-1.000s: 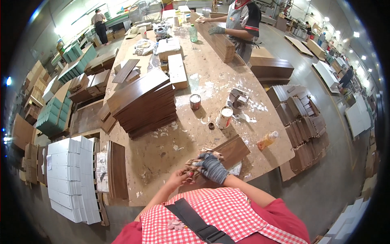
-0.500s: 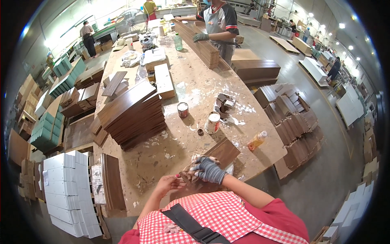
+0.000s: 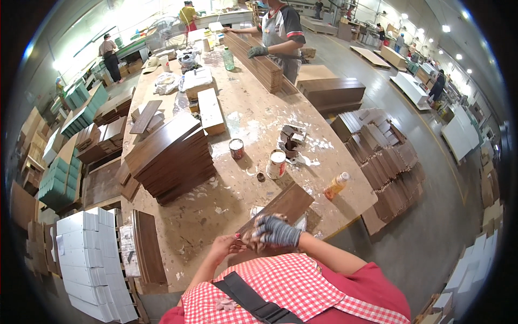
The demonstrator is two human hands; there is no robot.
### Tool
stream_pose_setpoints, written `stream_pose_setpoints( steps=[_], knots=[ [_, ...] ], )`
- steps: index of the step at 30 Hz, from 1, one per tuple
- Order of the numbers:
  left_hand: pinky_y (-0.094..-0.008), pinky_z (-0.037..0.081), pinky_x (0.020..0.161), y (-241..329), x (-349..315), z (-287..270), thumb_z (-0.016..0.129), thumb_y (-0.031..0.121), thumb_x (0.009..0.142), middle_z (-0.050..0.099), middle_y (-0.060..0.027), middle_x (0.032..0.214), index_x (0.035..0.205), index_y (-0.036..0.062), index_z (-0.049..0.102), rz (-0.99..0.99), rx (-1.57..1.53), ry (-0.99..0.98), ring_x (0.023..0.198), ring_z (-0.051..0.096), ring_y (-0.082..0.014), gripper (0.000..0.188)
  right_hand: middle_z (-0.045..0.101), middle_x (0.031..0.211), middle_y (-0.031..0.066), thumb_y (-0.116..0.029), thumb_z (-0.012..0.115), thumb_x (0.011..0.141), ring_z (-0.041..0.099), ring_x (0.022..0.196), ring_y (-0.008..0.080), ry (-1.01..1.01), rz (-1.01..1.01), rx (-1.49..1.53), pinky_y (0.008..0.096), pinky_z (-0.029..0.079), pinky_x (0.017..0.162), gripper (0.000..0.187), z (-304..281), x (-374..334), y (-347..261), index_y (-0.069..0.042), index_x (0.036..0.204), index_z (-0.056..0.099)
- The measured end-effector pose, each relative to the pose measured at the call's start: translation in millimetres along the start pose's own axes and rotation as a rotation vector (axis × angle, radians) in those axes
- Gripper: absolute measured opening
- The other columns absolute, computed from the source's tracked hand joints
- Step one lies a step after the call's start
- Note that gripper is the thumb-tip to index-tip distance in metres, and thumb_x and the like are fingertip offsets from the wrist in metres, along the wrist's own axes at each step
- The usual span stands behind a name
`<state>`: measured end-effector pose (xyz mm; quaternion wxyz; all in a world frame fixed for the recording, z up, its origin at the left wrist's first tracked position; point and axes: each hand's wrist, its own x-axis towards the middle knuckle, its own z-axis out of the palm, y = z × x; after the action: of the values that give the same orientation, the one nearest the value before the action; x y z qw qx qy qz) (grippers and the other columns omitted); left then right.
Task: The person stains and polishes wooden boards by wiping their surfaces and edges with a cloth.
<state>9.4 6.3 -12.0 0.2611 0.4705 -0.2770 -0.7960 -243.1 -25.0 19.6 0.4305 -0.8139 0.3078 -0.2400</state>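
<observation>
A dark brown wooden board [image 3: 292,203] lies slantwise near the front of the work table, its near end close to my body. My left hand [image 3: 222,247], bare, closes its fingers on the board's near left edge. On my right hand [image 3: 281,232] is a grey striped glove. That hand presses a crumpled, stained brown rag [image 3: 251,234] against the board's face, close to the left fingertips. The rag hides part of the board. Beyond the board stand an open white-topped can [image 3: 276,164] and a small dark cap [image 3: 261,177].
A tall stack of brown boards [image 3: 171,156] stands left on the table [image 3: 237,189]. Another can [image 3: 236,148], an orange bottle [image 3: 336,185] and a brown tape-like bundle [image 3: 292,141] sit farther off. A co-worker's gloved hand [image 3: 258,52] rests on long boards at the far end.
My right hand with the rag has shifted slightly down along the board, baring more of its upper part. The left hand keeps its place. The whole view has tilted a little.
</observation>
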Motion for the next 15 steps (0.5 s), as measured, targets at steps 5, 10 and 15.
stream_pose_setpoints(
  steps=[5, 10, 15],
  knots=[
    [-0.0302, 0.055, 0.074, 7, -4, 10, 0.057, 0.014, 0.092, 0.067, -0.0153, 0.093, 0.101, -0.0059, 0.06, 0.026, 0.15, -0.024, 0.085, 0.067, -0.0232, 0.022, 0.06, 0.104, 0.0152, -0.019, 0.066, 0.076, 0.053, 0.099, 0.0328, 0.115, 0.188, -0.312, 0.0434, 0.041, 0.089, 0.02, -5, 3, 4, -0.01, 0.094, 0.071],
    [-0.0341, 0.057, 0.077, 3, -2, 1, 0.059, 0.003, 0.088, 0.066, -0.0159, 0.095, 0.101, -0.0092, 0.059, 0.076, 0.184, 0.04, 0.088, 0.066, -0.0253, 0.018, 0.056, 0.109, 0.0144, -0.014, 0.067, 0.075, 0.05, 0.109, 0.0316, -0.025, 0.034, -0.163, 0.0418, 0.037, 0.096, 0.023, 18, -12, -9, -0.012, 0.098, 0.07],
    [-0.0312, 0.057, 0.07, 15, -4, 8, 0.058, 0.0, 0.086, 0.067, -0.0167, 0.09, 0.095, -0.0085, 0.061, 0.037, 0.172, 0.024, 0.082, 0.068, -0.0264, 0.012, 0.064, 0.097, 0.0123, -0.017, 0.066, 0.08, 0.06, 0.092, 0.0276, 0.352, 0.219, -0.178, 0.0382, 0.046, 0.084, 0.021, -32, -20, -9, -0.015, 0.1, 0.071]
  ],
)
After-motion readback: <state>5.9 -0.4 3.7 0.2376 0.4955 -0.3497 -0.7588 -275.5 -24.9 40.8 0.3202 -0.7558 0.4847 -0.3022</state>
